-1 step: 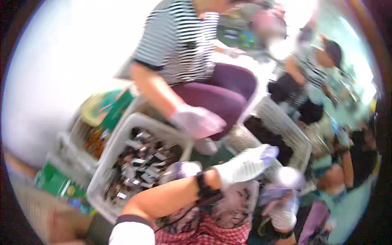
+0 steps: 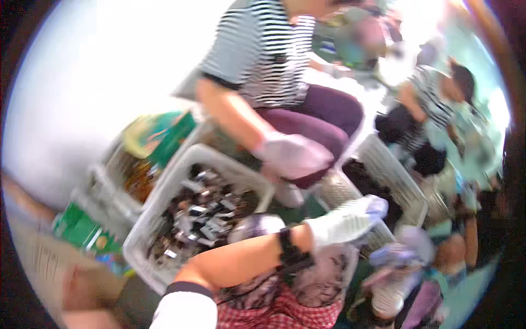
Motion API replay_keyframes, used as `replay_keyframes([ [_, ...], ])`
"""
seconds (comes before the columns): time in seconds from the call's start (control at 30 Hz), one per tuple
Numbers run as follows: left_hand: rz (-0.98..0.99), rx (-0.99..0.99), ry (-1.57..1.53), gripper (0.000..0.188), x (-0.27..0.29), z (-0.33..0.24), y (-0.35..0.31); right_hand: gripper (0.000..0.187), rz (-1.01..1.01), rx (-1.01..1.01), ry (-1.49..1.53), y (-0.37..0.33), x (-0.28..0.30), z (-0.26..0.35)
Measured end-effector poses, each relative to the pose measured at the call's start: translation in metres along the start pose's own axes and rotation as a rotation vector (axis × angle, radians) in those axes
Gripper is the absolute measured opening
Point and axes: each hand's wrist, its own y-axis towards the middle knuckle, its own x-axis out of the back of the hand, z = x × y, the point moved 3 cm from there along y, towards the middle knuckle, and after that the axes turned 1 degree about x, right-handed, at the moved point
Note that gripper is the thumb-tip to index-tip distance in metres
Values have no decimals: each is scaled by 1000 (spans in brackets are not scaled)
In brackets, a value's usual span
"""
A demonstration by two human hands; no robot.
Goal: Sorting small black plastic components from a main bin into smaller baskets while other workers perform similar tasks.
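Note:
My left hand (image 2: pixel 346 220), in a white glove with lavender fingertips, reaches rightward above the near edge of a crate of dark material (image 2: pixel 370 178). Its fingers look stretched out and lie close together; nothing held shows, though the picture is smeared. A black band circles that wrist. To the right and nearer, my right hand (image 2: pixel 390 282) wears a similar glove, its lavender fingertips raised; blur hides whether it grips anything. Left of my left forearm stands a pale plastic crate (image 2: pixel 141 233) holding many small dark and silvery pieces (image 2: pixel 205 211).
Across from me sits a person in a striped top (image 2: pixel 279 60), a gloved hand (image 2: pixel 298 156) beside the pale crate. Another container with amber pieces (image 2: pixel 139 183) and a green item (image 2: pixel 172 137) stand farther left. More people work at the far right. Patterned fabric (image 2: pixel 323 279) covers my lap.
The whole view has shifted, so people and crates appear farther right. Both my hands keep about the same place relative to the crates.

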Motion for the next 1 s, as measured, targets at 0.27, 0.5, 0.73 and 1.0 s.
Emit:
replay_keyframes([
  [0.27, 138, 106, 154, 25, -20, -50, -34, 62, 265, 536, -162, 19, -91, -1],
  [0.5, -141, 204, -519, 23, -26, -1, -69, 63, 329, 467, -312, 21, -133, -32],
  [0.73, -621, 105, -220, 30, 132, -75, -170, 62, 179, 482, -701, 41, -86, -41],
  [1.0, -1707, 362, -491, 22, 167, 17, -430, 59, 106, 346, -965, 50, -77, -63],
])
